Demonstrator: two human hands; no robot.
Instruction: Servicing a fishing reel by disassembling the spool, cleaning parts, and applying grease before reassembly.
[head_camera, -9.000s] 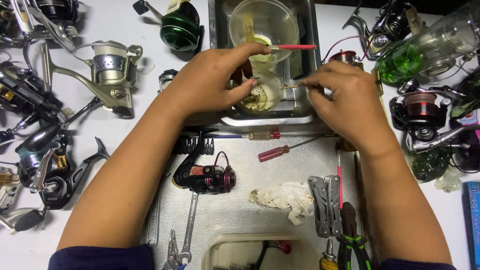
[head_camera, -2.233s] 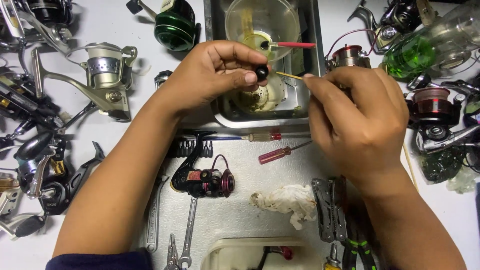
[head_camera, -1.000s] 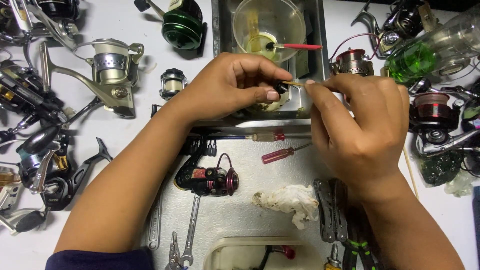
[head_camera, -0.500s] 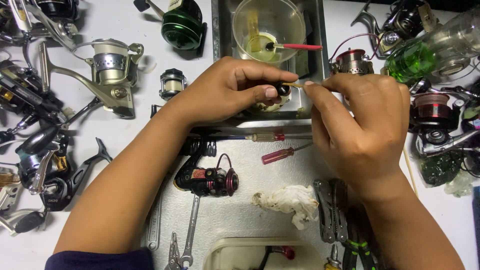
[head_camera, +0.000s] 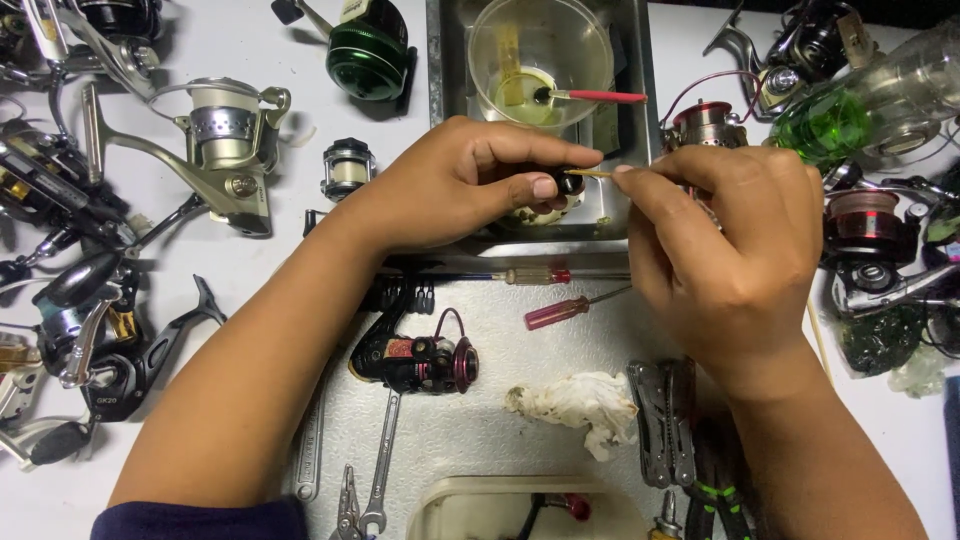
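- Fingers of left hand (head_camera: 470, 185) pinched on a small black part (head_camera: 569, 182), above the metal tray (head_camera: 438, 90).
- Right hand (head_camera: 735, 250) fingers clamped on a thin stick (head_camera: 590, 173), tip touching the part.
- Part: dark, rounded, mostly hidden.

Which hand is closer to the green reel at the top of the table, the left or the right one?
Left. The left hand lies just below and right of the green reel. The right hand is further right, beyond the metal tray.

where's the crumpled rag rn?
In the head view, the crumpled rag lies on the white mat near the bottom centre, between the black-and-red reel on its left and the folded multi-tool on its right.
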